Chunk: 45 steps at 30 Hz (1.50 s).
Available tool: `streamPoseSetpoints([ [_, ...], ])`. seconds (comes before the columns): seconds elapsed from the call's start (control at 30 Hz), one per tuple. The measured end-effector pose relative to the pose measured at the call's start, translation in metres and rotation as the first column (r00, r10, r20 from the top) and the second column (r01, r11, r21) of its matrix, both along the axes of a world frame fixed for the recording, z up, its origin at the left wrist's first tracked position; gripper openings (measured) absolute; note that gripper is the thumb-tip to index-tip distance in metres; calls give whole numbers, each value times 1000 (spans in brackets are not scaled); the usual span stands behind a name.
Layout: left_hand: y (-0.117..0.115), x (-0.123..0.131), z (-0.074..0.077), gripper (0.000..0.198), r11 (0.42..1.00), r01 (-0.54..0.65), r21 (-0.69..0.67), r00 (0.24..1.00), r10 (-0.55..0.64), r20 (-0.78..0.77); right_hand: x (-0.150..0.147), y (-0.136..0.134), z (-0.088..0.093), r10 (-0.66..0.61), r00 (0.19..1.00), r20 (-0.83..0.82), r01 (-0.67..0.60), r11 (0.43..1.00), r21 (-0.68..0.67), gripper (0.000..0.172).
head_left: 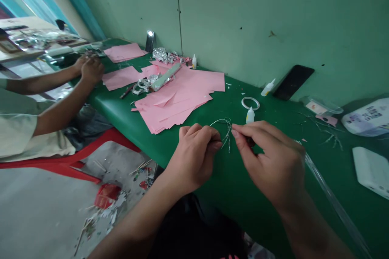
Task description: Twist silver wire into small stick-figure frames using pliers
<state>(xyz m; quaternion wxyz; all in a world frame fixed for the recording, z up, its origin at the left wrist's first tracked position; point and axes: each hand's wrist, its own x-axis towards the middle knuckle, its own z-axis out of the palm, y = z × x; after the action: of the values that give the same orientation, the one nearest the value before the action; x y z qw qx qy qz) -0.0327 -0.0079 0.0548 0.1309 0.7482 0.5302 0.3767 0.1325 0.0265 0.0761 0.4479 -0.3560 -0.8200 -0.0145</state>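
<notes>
A thin silvery wire (219,120) is bent into a small loop between my hands, with a short twisted end hanging down. My left hand (194,156) is closed around one part of it, fingers curled. On the other side, my right hand (272,156) pinches the wire between thumb and fingertips. Just beyond the right hand stands a small white glue bottle (250,116), and behind that lies a white ring (250,103). A bundle of long, straight, shiny strands (330,198) runs along the table to the right of my right forearm.
Pink paper sheets (173,107) spread over the green table (136,115). A dark phone (293,82) leans on the wall. A white box-like device (371,170) lies at the right. At left, a co-worker's hands (89,68) work by a red chair (112,137). Scraps litter the floor.
</notes>
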Motion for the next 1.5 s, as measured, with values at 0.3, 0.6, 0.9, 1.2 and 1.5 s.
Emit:
streamPoseSetpoints([
  [0.3,-10,1,9,10,999,-32,11,996,31,83,-1,-5,1,-42,997,61,36,994,108,9],
  [0.6,-15,0,11,10,1000,-23,6,994,22,105,-1,-8,3,-102,995,21,96,980,176,7],
  [0.9,-14,2,8,9,1000,-4,-5,986,4,167,-6,-8,-3,-78,996,36,72,986,150,8],
  [1.2,-10,3,1,11,990,-136,-27,959,139,245,-5,-6,-7,-49,997,58,42,992,120,10],
  [1.5,-6,0,-10,21,993,-116,30,966,106,235,-1,-2,-10,36,985,168,-33,999,-22,14],
])
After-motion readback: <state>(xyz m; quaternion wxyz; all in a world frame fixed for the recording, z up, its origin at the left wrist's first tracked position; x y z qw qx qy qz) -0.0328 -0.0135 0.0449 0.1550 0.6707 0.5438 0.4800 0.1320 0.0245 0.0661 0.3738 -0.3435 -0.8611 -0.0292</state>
